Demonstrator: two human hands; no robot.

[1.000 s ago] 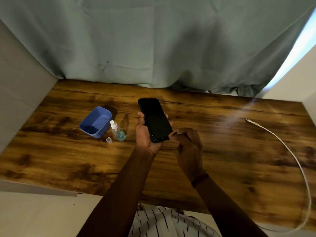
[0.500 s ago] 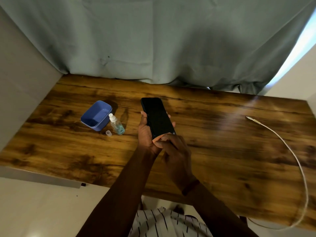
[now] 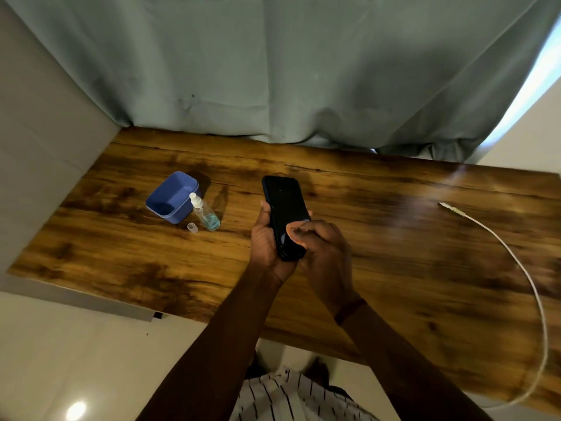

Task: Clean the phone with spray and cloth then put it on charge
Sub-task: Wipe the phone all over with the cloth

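Head view: glossy black slab phone [image 3: 284, 205] in left hand [image 3: 267, 247]; grainy wood table [image 3: 394, 253].

A: Dim overall. Where's the light from?

B: Daylight through the gap at the right edge of the curtain [image 3: 303, 71], blown out to white-blue. It leaves a pale hazy streak across the right part of the table [image 3: 425, 268].

A: Any glare?

B: 1 round hotspot on the glossy floor [image 3: 76, 411]. The phone [image 3: 285, 208] screen is black with a faint sheen.

A: Shadows?

B: Soft ones lying behind the blue tub [image 3: 173, 197] and the spray bottle [image 3: 205, 211].

A: Sharpness?

B: Fairly soft, slightly smeared. Wide-angle bending curves the table edges and the walls lean in
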